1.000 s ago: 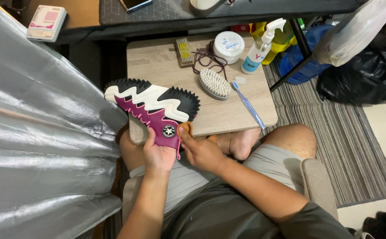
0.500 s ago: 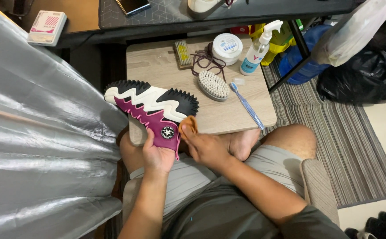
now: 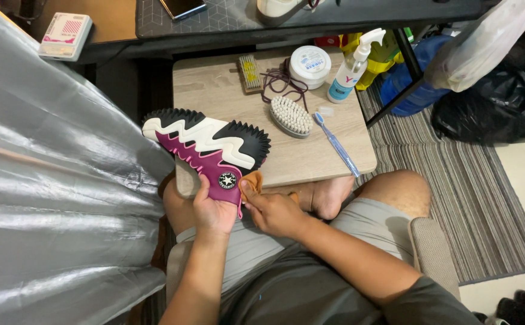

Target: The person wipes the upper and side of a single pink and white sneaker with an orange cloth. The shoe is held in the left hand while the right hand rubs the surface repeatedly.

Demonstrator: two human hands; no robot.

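Purple high-top canvas shoe [image 3: 205,147], chunky black-and-white sole, gripped by left hand [image 3: 213,210]; right hand [image 3: 273,210] pinches orange cloth [image 3: 252,180], wiping its ankle; firm support needed.

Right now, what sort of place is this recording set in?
Most likely a room at home, used as a shoe-cleaning spot. The person sits at a low wooden table holding a brush, toothbrush and spray bottle, on a striped rug, the left hand holding a purple sneaker.
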